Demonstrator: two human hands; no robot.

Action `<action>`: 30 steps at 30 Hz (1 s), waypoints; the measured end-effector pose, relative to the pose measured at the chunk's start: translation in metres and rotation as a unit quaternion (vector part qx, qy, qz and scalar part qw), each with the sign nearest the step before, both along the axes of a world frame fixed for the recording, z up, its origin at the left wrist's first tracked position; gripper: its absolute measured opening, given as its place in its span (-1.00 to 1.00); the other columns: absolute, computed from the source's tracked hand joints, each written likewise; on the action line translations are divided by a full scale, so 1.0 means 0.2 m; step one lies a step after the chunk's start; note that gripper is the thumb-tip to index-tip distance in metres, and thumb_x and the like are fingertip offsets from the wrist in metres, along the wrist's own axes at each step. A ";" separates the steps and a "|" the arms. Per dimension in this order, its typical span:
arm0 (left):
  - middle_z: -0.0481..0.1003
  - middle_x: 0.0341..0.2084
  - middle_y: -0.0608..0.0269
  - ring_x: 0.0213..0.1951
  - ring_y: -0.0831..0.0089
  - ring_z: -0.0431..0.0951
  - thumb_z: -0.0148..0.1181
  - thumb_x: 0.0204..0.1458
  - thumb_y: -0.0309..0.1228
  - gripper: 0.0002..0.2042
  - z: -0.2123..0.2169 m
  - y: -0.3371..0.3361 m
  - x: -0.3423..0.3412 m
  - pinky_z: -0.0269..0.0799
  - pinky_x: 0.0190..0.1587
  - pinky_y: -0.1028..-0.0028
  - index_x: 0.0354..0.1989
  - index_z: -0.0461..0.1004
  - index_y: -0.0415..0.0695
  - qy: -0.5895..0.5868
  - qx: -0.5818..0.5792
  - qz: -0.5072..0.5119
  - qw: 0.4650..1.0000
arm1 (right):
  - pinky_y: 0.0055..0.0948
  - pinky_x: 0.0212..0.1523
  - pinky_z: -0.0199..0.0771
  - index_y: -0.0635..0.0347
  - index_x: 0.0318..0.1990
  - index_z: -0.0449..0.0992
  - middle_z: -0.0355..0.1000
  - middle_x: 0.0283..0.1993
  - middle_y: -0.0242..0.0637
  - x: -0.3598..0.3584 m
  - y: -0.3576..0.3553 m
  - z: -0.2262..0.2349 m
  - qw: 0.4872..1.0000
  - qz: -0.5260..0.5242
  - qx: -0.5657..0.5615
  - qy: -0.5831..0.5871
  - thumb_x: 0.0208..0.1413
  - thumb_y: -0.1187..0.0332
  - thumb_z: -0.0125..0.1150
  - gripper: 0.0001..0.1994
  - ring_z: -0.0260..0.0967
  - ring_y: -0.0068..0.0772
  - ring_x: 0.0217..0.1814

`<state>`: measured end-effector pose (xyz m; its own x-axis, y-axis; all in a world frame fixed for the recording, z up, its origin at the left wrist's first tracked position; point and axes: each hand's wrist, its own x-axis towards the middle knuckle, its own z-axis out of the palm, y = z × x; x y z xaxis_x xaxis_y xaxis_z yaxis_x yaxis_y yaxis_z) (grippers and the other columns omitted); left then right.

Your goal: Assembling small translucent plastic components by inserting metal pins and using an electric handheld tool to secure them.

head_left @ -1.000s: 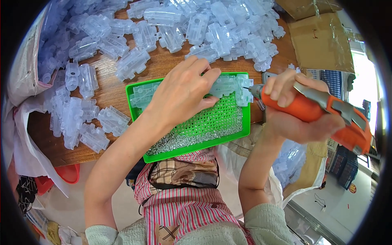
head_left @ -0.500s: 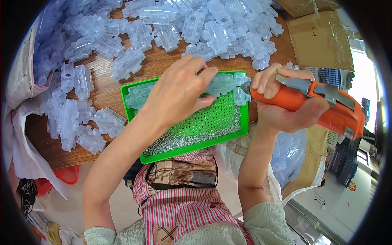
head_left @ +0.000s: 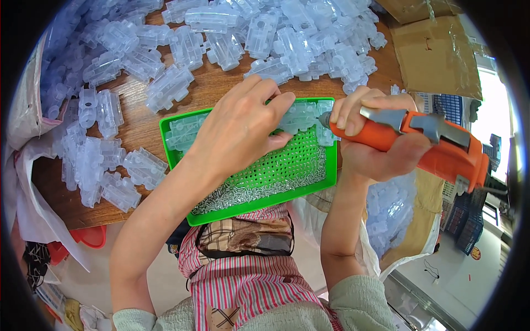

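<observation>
My right hand [head_left: 381, 135] is wrapped round an orange power screwdriver [head_left: 447, 157] with a metal lever along its side. Its nose points left, with the bit at the right end of a translucent plastic housing [head_left: 300, 117]. My left hand [head_left: 240, 121] pinches that housing between thumb and fingers over the back of a green tray [head_left: 264, 211]; part of the housing is hidden behind the fingers. Small silver screws [head_left: 234, 196] lie along the tray's front and right side, on a perforated green floor. Another clear housing [head_left: 184, 131] shows at the tray's left end.
Many loose clear housings [head_left: 221, 49] cover the back and left of the brown wooden table [head_left: 130, 91]. A cardboard box [head_left: 436, 55] stands at the back right. Below my right forearm, an open sack [head_left: 389, 212] holds more clear pieces.
My right hand and the screwdriver have moved slightly left, bringing the nose closer in against the housing's right end. My left hand keeps its pinch in nearly the same place.
</observation>
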<state>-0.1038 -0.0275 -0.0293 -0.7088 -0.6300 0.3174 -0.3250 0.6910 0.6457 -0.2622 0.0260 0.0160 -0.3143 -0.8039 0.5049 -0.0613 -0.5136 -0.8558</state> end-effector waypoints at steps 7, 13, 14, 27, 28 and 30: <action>0.43 -0.34 0.21 -0.24 0.25 0.41 0.39 -0.33 -0.38 -0.51 0.01 0.00 0.00 0.41 -0.17 0.35 -0.11 0.48 -0.20 -0.001 0.000 -0.001 1.000 | -0.54 -0.58 0.27 0.28 -0.29 0.29 0.24 -0.65 -0.35 -0.01 0.01 -0.01 0.997 0.064 -0.038 0.009 0.11 0.09 0.12 -0.63 0.20 -0.49 -0.60; 0.43 -0.35 0.22 -0.24 0.26 0.42 0.38 -0.31 -0.37 -0.53 0.00 0.01 0.01 0.41 -0.17 0.34 -0.12 0.48 -0.21 0.004 0.004 0.002 1.000 | -0.56 -0.59 0.27 0.34 -0.25 0.36 0.28 -0.63 -0.33 0.03 0.04 -0.01 1.000 0.007 -0.021 0.010 -0.05 -0.25 0.11 -0.34 0.23 -0.49 -0.63; 0.43 -0.35 0.22 -0.24 0.26 0.42 0.38 -0.31 -0.37 -0.53 0.00 0.02 0.01 0.41 -0.18 0.34 -0.12 0.49 -0.21 0.004 0.005 0.003 1.000 | -0.56 -0.59 0.27 0.35 -0.25 0.37 0.28 -0.63 -0.33 0.03 0.05 0.00 1.000 0.002 -0.025 -0.006 -0.08 -0.30 0.10 -0.29 0.23 -0.50 -0.63; 0.44 -0.35 0.21 -0.24 0.26 0.42 0.37 -0.32 -0.40 -0.53 -0.01 0.00 0.01 0.41 -0.16 0.34 -0.13 0.49 -0.21 0.009 -0.005 0.004 1.000 | -0.45 -0.63 0.26 0.31 -0.25 0.35 0.26 -0.66 -0.28 0.10 0.11 -0.06 0.996 0.052 0.072 -0.007 0.02 -0.34 -0.11 -0.29 0.20 -0.40 -0.62; 0.44 -0.35 0.21 -0.24 0.26 0.42 0.37 -0.32 -0.40 -0.53 -0.01 0.00 0.00 0.41 -0.16 0.34 -0.13 0.49 -0.21 0.008 -0.002 0.003 1.000 | -0.45 -0.63 0.26 0.31 -0.25 0.35 0.26 -0.66 -0.28 0.10 0.11 -0.06 0.996 0.051 0.075 -0.009 0.02 -0.34 -0.11 -0.29 0.20 -0.40 -0.62; 0.44 -0.35 0.21 -0.24 0.26 0.42 0.37 -0.32 -0.40 -0.54 -0.01 0.00 0.00 0.41 -0.15 0.34 -0.13 0.49 -0.21 0.008 -0.001 0.002 1.000 | -0.45 -0.62 0.26 0.30 -0.25 0.35 0.25 -0.66 -0.28 0.09 0.11 -0.07 0.994 0.058 0.089 -0.014 0.02 -0.34 -0.09 -0.30 0.19 -0.40 -0.62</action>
